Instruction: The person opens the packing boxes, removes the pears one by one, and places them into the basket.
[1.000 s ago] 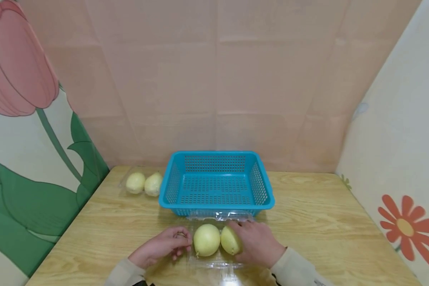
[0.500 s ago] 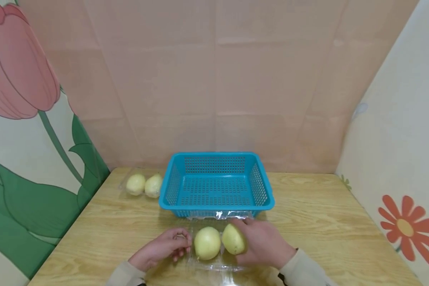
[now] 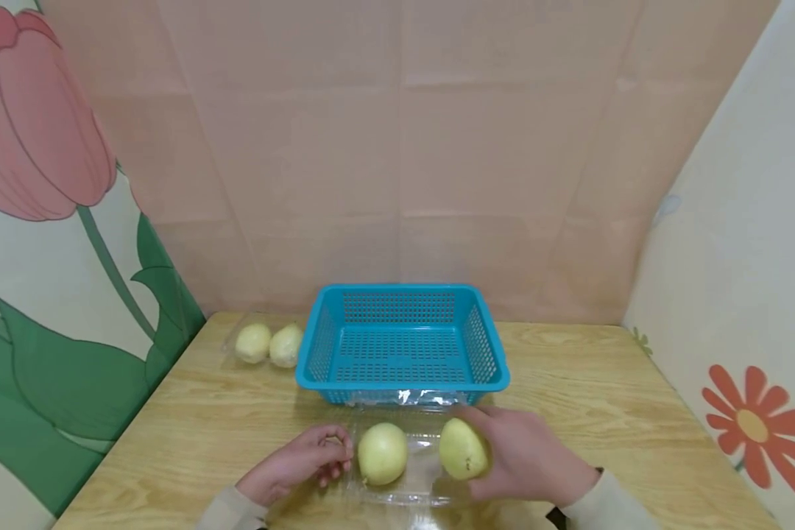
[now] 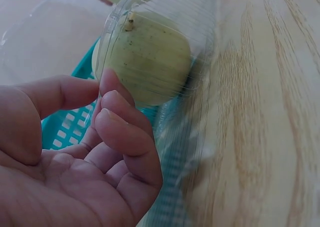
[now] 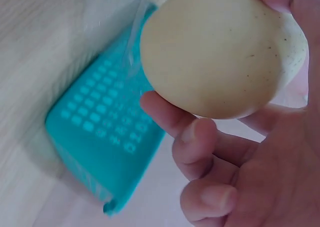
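A clear plastic clamshell box [image 3: 416,497] lies open at the front of the table, one pear [image 3: 382,453] in its left half. My left hand [image 3: 313,458] pinches the box's left edge between thumb and forefinger; the left wrist view shows the rim [image 4: 104,47] at those fingertips. A second yellow-green pear [image 3: 464,449] is gripped by my right hand [image 3: 526,455] over the right half of the box. In the right wrist view this pear [image 5: 220,52] sits between thumb and fingers, its far side hidden.
Just behind the box stands a blue plastic basket [image 3: 403,385] with holed walls. Left of it, at the back, two pears [image 3: 253,343] rest in another clear box [image 3: 233,337]. Patterned walls bound the wooden table [image 3: 570,383] left and right.
My right hand has lifted its pear away from the other one and moved it to the right. My left hand has stayed at the box's left edge.
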A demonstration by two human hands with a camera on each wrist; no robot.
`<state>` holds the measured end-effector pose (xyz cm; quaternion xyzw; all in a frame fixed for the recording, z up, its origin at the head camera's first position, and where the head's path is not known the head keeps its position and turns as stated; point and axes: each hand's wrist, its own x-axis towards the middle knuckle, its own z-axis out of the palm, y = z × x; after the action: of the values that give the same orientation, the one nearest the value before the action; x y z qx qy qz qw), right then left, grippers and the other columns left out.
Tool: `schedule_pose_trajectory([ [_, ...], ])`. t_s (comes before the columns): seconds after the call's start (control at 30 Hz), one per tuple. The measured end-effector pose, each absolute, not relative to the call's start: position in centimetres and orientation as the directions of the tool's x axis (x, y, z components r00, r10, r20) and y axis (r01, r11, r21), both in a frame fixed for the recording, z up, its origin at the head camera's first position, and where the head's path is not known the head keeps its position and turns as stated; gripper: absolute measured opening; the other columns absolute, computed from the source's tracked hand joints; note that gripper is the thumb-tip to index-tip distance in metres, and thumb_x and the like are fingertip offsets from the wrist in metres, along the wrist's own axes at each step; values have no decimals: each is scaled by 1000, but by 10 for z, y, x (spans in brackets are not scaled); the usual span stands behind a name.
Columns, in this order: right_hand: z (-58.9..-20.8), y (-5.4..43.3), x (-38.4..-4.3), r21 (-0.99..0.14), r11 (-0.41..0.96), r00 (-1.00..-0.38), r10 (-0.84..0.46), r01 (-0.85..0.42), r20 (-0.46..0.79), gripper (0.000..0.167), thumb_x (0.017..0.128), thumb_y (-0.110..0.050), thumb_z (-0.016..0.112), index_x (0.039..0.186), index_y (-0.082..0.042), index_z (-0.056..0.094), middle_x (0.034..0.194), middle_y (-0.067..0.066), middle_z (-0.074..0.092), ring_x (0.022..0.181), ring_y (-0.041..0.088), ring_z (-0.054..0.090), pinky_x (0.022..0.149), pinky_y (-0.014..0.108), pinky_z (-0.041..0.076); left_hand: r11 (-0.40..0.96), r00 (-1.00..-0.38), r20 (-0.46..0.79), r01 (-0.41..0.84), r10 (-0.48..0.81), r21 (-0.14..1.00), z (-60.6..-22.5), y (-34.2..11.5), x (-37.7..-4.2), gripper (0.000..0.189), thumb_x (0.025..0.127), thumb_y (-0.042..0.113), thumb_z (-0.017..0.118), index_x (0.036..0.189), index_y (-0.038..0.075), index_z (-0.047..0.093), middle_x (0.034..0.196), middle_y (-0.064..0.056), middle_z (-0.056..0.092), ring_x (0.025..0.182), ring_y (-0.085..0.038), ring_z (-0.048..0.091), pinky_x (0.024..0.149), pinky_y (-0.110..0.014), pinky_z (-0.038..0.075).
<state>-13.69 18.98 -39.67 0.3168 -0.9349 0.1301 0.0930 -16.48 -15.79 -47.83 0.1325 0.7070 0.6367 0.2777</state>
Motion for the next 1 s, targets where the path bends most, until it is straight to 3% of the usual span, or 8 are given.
schedule_pose_trajectory([
  [0.3,-382,218,-142,-170,822,-835,-510,-544,205,69,58,-42,86,121,-25,61,82,-14,56,64,-2,46,49,21,37,153,-805,-220,-162,550,975,-481,-163,-166,11,95,12,58,102,4,55,84,-3,64,65,-10,52,53,-20,44],
  [0.57,-362,239,-156,-152,875,-881,-428,-460,202,74,62,-47,86,126,-19,61,83,-10,59,64,1,48,51,25,40,144,-802,-219,-166,556,976,-482,-164,-166,10,96,12,57,101,3,55,84,-4,64,66,-11,51,53,-20,43],
  [1.0,-339,249,-199,-205,870,-887,-403,-448,227,66,68,-42,85,122,-14,61,82,-9,59,64,8,49,53,27,41,150,-799,-237,-184,552,971,-480,-165,-166,11,96,14,58,101,4,56,85,-4,65,66,-11,53,54,-21,44],
])
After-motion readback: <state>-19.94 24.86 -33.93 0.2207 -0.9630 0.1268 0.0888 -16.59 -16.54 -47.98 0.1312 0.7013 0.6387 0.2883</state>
